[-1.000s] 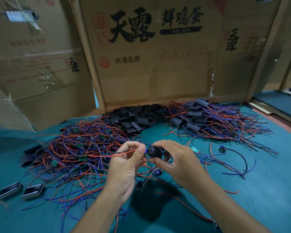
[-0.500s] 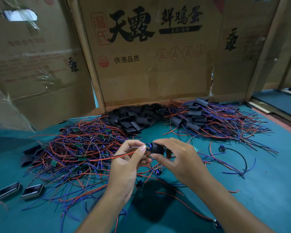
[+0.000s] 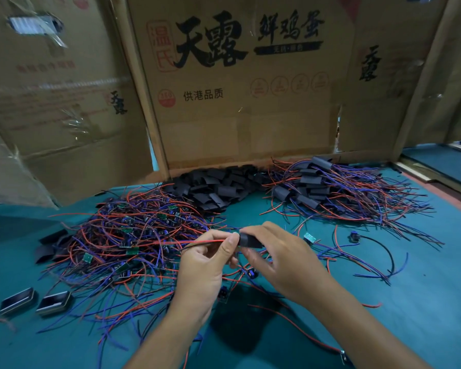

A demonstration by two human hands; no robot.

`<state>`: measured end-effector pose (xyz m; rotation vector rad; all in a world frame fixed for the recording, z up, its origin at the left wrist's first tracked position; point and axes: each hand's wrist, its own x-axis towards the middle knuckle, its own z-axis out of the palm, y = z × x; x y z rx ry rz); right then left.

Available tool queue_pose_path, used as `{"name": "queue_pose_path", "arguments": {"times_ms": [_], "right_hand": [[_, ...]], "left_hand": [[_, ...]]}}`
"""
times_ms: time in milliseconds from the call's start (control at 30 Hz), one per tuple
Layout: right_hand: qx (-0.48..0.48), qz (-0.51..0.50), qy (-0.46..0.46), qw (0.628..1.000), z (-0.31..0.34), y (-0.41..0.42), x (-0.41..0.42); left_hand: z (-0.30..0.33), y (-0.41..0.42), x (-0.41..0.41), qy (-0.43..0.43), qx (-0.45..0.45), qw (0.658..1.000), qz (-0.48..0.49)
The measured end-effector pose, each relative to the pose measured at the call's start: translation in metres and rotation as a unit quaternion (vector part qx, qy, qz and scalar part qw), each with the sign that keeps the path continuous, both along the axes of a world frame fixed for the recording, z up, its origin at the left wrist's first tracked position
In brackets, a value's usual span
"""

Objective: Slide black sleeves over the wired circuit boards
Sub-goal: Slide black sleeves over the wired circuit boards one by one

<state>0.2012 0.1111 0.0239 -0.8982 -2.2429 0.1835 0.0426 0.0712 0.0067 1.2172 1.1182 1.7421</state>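
Risk of snagging: short black flexible tubular sleeve (image 3: 248, 240), pinched between thumb and fingers of right hand (image 3: 282, 258), likely partway over a wired circuit board hidden inside; extent of cover not discernible. Possible jamming on a board corner or component if pushed askew. Possible strain at the solder joints if the thin red and dark insulated leads (image 3: 197, 242), pinched between thumb and fingers of left hand (image 3: 205, 267) just left of the sleeve, get pulled too hard. Possible drag-along of neighbouring wires, given the tangle directly beneath.

Materials, placed relative to the held sleeve:
- Left and beyond: loose heap of small green boards with red and blue wires (image 3: 133, 235), springy, prone to tangling.
- Directly behind: pile of flattened matte black sleeve pieces (image 3: 213, 185), soft, lightweight.
- Behind and right: heap of sleeved boards with trailing wires (image 3: 330, 190).
- Far left, near edge: two glossy dark rectangular cases (image 3: 35, 303).
- Underneath: teal felt-like table cover (image 3: 423, 302), likely high friction.
- Rear: printed brown corrugated cardboard wall (image 3: 237, 102), stiff.
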Motion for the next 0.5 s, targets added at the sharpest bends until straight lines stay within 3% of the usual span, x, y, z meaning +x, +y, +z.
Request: {"name": "queue_pose_path", "arguments": {"times_ms": [167, 300, 367, 433, 500], "right_hand": [[-0.005, -0.023, -0.109, 0.994, -0.002, 0.002, 0.0], [-0.022, -0.043, -0.094, 0.994, 0.001, 0.008, 0.008], [-0.039, -0.075, -0.076, 0.993, 0.004, 0.021, 0.015], [-0.024, -0.123, -0.078, 0.989, 0.012, 0.044, 0.024], [0.024, -0.177, -0.092, 0.98, 0.025, 0.077, 0.032]], "left_hand": [[-0.001, 0.002, -0.004, 0.08, -0.002, 0.996, 0.028], [0.004, 0.001, -0.01, 0.068, 0.005, 0.997, 0.04], [0.006, -0.001, -0.018, 0.106, -0.008, 0.992, 0.07], [0.003, -0.002, -0.028, 0.271, -0.006, 0.955, 0.118], [-0.003, -0.001, -0.032, 0.479, 0.001, 0.866, 0.146]]}}
